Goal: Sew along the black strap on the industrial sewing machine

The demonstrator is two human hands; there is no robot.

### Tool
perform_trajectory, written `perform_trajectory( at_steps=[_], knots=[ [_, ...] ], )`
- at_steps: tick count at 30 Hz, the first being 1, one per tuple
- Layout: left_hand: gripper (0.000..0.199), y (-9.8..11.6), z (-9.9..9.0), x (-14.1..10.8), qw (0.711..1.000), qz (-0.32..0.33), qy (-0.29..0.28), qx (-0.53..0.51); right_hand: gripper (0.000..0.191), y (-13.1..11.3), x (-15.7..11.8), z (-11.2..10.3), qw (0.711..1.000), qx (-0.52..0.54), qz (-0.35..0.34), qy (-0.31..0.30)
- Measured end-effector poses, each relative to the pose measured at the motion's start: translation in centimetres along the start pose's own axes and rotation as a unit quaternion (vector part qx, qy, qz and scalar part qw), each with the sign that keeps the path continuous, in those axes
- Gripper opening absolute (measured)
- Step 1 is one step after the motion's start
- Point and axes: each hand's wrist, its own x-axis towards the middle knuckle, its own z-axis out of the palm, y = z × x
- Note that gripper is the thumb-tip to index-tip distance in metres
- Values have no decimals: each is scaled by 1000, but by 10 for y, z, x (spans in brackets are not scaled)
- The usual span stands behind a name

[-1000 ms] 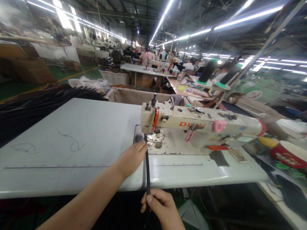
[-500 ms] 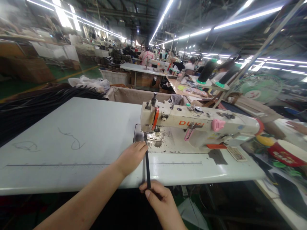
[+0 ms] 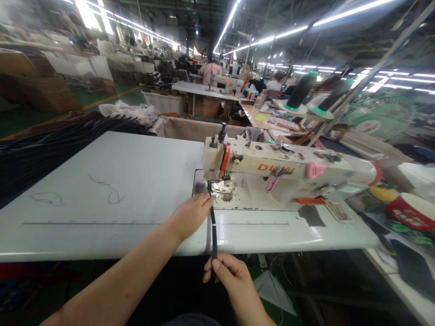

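A narrow black strap point(image 3: 214, 234) runs from under the needle end of a white sewing machine point(image 3: 272, 174) toward me, over the table's front edge. My left hand point(image 3: 194, 213) rests on the machine bed just in front of the presser foot, fingers together on the strap. Its fingertips partly cover the strap there. Below the table edge, my right hand point(image 3: 229, 274) pinches the strap between thumb and fingers. Between my hands, a small pale mark crosses the strap.
Loose thread point(image 3: 110, 192) lies on the white tabletop point(image 3: 146, 163). Many black straps point(image 3: 68, 149) are heaped at the left. Thread cones point(image 3: 302, 90) stand behind the machine, and a red tub point(image 3: 411, 213) sits at the right. A person point(image 3: 209, 72) works farther back.
The view has shifted slightly, so the table and machine sit a little higher and farther right. A pale mark now shows on the strap between my hands. Both hands keep their hold.
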Motion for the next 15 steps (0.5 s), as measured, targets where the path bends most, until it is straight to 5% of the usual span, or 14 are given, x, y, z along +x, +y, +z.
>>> perform_trajectory(
  at_steps=[15],
  knots=[
    [22, 1, -4, 0, 999, 9, -35, 15, 43, 1, 0, -2, 1000, -9, -11, -12]
  ],
)
